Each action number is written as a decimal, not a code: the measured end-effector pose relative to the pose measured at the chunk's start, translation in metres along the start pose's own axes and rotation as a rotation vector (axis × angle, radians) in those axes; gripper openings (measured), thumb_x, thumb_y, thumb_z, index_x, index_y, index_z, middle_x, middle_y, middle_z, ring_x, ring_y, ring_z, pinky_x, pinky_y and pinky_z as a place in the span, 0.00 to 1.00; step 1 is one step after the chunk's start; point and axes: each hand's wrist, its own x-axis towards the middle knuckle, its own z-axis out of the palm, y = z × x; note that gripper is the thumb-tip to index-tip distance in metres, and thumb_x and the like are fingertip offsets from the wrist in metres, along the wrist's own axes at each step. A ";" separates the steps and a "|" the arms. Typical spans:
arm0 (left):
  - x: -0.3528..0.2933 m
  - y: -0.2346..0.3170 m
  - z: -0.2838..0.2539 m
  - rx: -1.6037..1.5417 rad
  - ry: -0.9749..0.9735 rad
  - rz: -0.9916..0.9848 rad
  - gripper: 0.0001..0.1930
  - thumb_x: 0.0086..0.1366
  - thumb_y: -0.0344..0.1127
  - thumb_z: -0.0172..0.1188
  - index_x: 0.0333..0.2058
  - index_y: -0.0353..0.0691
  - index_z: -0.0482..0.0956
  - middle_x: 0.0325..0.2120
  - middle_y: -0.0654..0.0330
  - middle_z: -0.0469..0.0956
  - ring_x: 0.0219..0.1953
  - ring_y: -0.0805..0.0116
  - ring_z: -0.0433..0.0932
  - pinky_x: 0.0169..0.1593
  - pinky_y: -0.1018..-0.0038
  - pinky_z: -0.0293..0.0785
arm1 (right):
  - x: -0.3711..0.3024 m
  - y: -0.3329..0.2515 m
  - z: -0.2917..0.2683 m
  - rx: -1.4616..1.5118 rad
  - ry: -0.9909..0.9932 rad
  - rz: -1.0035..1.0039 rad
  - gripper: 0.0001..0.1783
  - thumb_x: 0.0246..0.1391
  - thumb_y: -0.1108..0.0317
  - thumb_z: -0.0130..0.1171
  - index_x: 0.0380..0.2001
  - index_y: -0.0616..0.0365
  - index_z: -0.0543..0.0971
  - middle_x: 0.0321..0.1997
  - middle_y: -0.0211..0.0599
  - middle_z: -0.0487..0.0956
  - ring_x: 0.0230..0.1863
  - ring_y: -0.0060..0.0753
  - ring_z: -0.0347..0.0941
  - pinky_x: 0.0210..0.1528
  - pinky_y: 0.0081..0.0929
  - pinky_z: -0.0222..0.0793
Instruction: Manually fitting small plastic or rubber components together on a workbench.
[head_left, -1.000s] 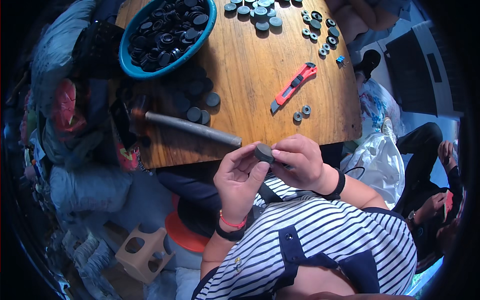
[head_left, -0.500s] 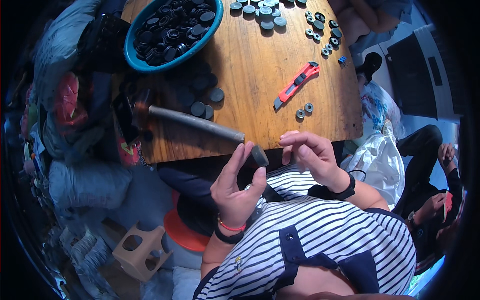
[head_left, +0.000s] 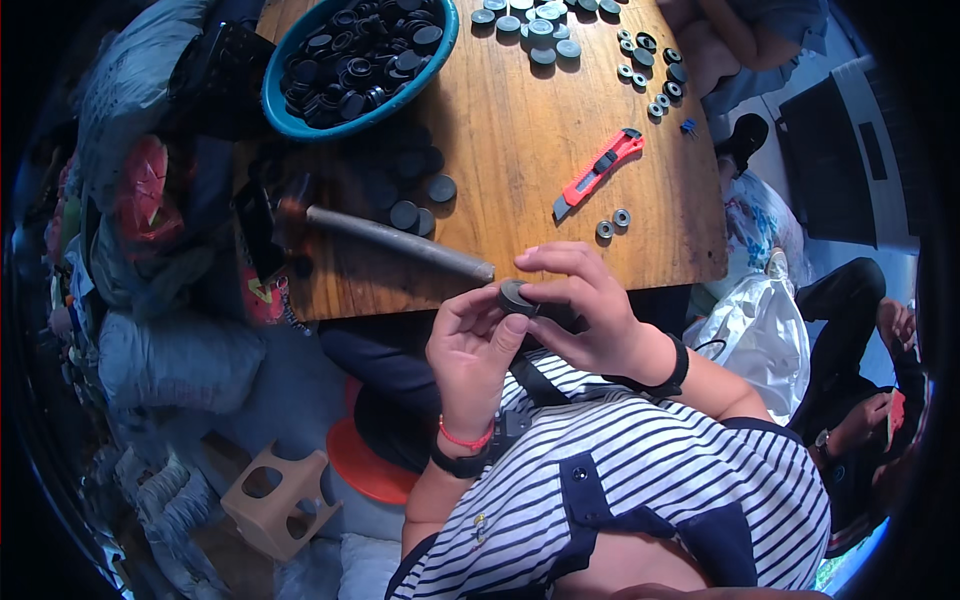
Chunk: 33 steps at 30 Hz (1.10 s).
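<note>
At the near edge of the table, a dark grey round disc (head_left: 516, 295) is pinched between the thumb and fingers of my left hand (head_left: 470, 345). My right hand (head_left: 590, 310) also grips the disc, its thumb and index finger on the right side of it, while another finger stretches out above. Just beyond the left fingers lies the end of a hammer (head_left: 400, 243) with a grey pipe-like handle. Its dark, reddish head is in shadow at the left. A red utility knife (head_left: 598, 174) with its blade out rests beyond my right hand.
A teal basin (head_left: 300, 128) full of black round caps stands at the table's far left. Several loose discs (head_left: 405, 215) lie below it, with more discs (head_left: 541, 30) at the back. Small ringed metal parts (head_left: 605, 230) sit near the knife. Other people sit at the right.
My right hand has moved left and now touches the disc. The disc has tipped from nearly on edge to a flatter tilt, its face showing more.
</note>
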 end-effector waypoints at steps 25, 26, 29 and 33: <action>0.009 -0.005 -0.053 -0.285 -0.052 -0.154 0.14 0.70 0.43 0.51 0.33 0.38 0.71 0.28 0.60 0.73 0.23 0.77 0.71 0.19 0.84 0.65 | 0.103 0.086 0.068 -0.743 -0.448 0.215 0.13 0.50 0.67 0.60 0.38 0.61 0.76 0.39 0.43 0.73 0.43 0.44 0.74 0.38 0.37 0.72; 0.008 -0.003 -0.053 -0.283 -0.050 -0.153 0.14 0.70 0.43 0.51 0.33 0.38 0.71 0.28 0.60 0.73 0.23 0.77 0.71 0.19 0.84 0.65 | 0.104 0.085 0.069 -0.730 -0.481 0.234 0.14 0.50 0.66 0.61 0.39 0.61 0.76 0.39 0.43 0.73 0.43 0.45 0.74 0.38 0.38 0.72; 0.008 0.000 -0.049 -0.139 0.052 -0.147 0.15 0.67 0.44 0.56 0.41 0.36 0.73 0.26 0.60 0.74 0.18 0.79 0.68 0.19 0.86 0.61 | 0.088 0.050 0.034 -0.144 -0.429 0.274 0.21 0.50 0.62 0.63 0.46 0.62 0.76 0.42 0.42 0.73 0.46 0.38 0.71 0.43 0.31 0.70; 0.011 0.007 -0.032 -0.043 -0.076 -0.155 0.22 0.63 0.41 0.63 0.50 0.32 0.73 0.36 0.59 0.79 0.22 0.82 0.70 0.24 0.87 0.66 | 0.040 0.019 -0.008 0.460 -0.443 0.310 0.27 0.52 0.60 0.65 0.53 0.61 0.74 0.51 0.41 0.73 0.54 0.35 0.68 0.55 0.31 0.63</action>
